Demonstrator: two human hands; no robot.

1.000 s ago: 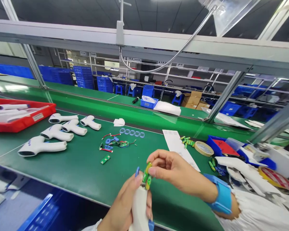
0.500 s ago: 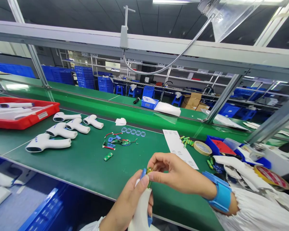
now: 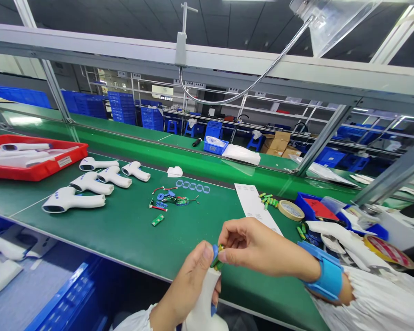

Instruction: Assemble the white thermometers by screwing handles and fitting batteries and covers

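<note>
Right grip point(image 3: 257, 246) pinched on green batteries point(image 3: 219, 256).
Left grip point(image 3: 189, 280) closed around upright white thermometer housing point(image 3: 203, 299), directly below them.

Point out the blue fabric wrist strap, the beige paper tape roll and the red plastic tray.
Blue fabric wrist strap point(image 3: 329, 277): head view, strap's middle.
Beige paper tape roll point(image 3: 283, 207): head view, roll's rim.
Red plastic tray point(image 3: 37, 172): head view, tray's front wall.

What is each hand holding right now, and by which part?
The left hand grips the handle of a white infrared thermometer around its middle. The right hand pinches green batteries by their exposed ends, using thumb and fingertips.
</note>
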